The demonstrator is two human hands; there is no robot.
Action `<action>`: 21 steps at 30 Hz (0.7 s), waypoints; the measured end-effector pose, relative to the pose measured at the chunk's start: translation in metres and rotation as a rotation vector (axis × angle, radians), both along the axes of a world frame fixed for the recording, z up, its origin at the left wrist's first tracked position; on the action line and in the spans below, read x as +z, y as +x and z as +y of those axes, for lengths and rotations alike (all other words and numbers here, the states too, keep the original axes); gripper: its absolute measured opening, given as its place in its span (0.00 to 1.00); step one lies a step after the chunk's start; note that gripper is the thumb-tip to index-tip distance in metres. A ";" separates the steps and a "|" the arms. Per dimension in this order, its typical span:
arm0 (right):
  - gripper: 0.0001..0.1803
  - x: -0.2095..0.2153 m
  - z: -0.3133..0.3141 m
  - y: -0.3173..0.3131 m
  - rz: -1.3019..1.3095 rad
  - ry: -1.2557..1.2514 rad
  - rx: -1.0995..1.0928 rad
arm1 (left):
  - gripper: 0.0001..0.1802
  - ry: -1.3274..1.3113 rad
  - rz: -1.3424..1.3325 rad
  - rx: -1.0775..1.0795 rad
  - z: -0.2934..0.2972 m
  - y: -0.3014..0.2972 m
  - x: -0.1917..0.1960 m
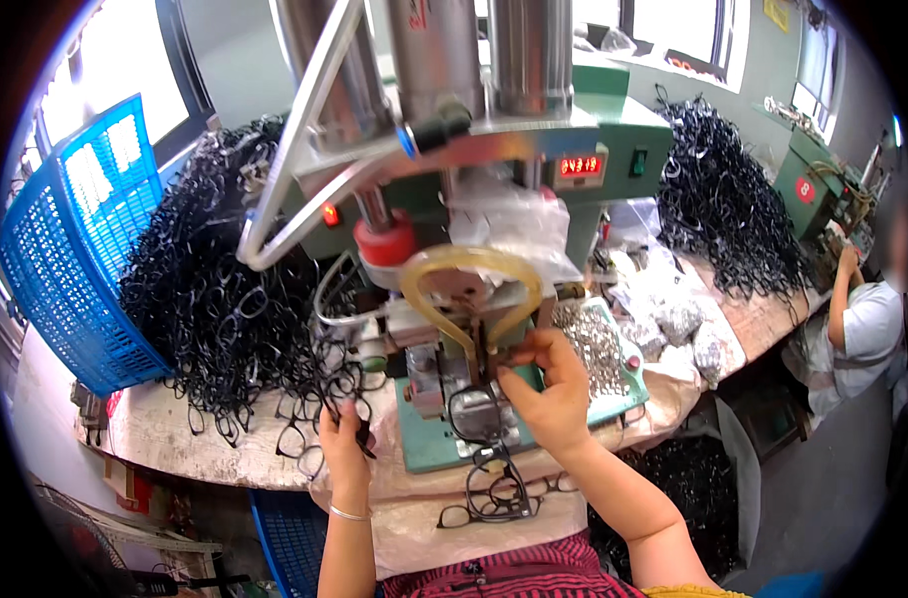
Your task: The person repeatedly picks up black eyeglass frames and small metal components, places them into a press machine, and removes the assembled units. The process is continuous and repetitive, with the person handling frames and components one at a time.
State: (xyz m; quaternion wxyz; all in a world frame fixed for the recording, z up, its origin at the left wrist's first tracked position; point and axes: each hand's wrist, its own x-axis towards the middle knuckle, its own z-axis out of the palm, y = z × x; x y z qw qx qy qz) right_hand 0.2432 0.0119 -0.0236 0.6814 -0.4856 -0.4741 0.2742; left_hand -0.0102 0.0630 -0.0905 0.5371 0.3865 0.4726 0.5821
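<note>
A green bench press (424, 453) with metal cylinders and a looped yellowish hose (464, 257) stands before me. A black eyeglass frame (454, 417) sits under its working head. My right hand (552, 394) pinches beside the tooling, right above that frame; whatever its fingertips hold is too small to make out. Lower left, my left hand (344, 444) is closed around a black eyeglass frame (365, 436), partly hidden by the fingers. Several more black frames (496, 490) lie at the bench's front edge, close to my body.
Large heaps of black eyeglass frames rise left (215, 269) and right (723, 199) of the press. Small metal parts (589, 349) fill a tray beside my right hand, near plastic bags (673, 319). A blue basket (75, 249) tilts at left. Another person (863, 319) works far right.
</note>
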 end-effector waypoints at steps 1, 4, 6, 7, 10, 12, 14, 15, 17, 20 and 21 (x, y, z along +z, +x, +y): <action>0.21 0.001 0.001 0.000 0.057 -0.008 0.018 | 0.18 -0.042 -0.126 -0.043 -0.002 0.003 0.001; 0.25 0.001 0.001 -0.003 0.103 -0.016 0.047 | 0.23 0.064 -0.284 -0.207 0.001 0.015 0.013; 0.26 0.002 0.000 -0.001 0.097 -0.041 0.083 | 0.24 0.135 -0.346 -0.281 -0.017 0.031 0.060; 0.26 0.008 -0.001 -0.005 0.114 -0.026 0.091 | 0.24 0.188 -0.380 -0.343 -0.029 0.032 0.079; 0.26 0.018 -0.005 -0.009 0.138 -0.006 0.102 | 0.22 0.213 -0.493 -0.601 -0.074 0.035 0.124; 0.25 0.031 -0.020 -0.015 0.088 -0.011 0.085 | 0.20 0.083 -0.547 -0.877 -0.087 0.036 0.132; 0.24 0.034 -0.026 -0.012 -0.003 -0.058 0.103 | 0.19 -0.248 -0.494 -1.127 -0.085 0.047 0.131; 0.23 0.034 -0.025 -0.002 -0.074 -0.088 0.129 | 0.17 -0.415 -0.632 -1.177 -0.079 0.062 0.125; 0.17 0.016 -0.018 0.029 -0.520 0.001 -0.050 | 0.19 -0.584 -0.604 -1.089 -0.070 0.088 0.108; 0.15 -0.035 -0.015 0.078 -0.962 -0.243 -0.419 | 0.18 -0.502 -0.595 -1.017 -0.066 0.100 0.089; 0.13 -0.048 -0.018 0.089 -0.960 -0.284 -0.490 | 0.18 -0.496 -0.595 -1.010 -0.068 0.101 0.089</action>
